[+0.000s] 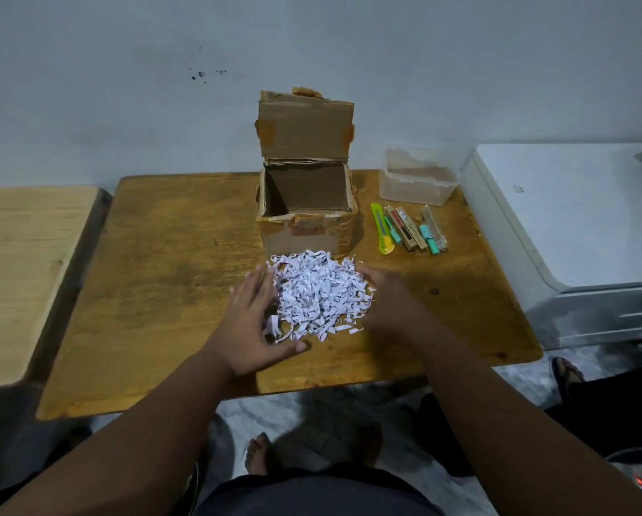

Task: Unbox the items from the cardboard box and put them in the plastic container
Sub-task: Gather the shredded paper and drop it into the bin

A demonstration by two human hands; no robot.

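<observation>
A plain pale grey wall (126,87), with few small dark marks, is standing behind the brown wooden tabletop (163,292). A lighter wooden table (25,262) is sitting at left, a white cabinet (572,217) at right, over mottled grey floor (312,415).

Right hand (388,297) blurred, partly behind shredded paper (319,296).

Your two forearms are bare from elbow to wrist, with no sleeve, watch, band or ring showing on either your left hand (254,322) or your right hand (390,303). Below the near edge of the wooden table (170,255) you wear dark shorts (312,493) across your lap, plain and without visible marking. Just past that same table edge your one visible foot (258,454) is bare on the pale floor.
</observation>
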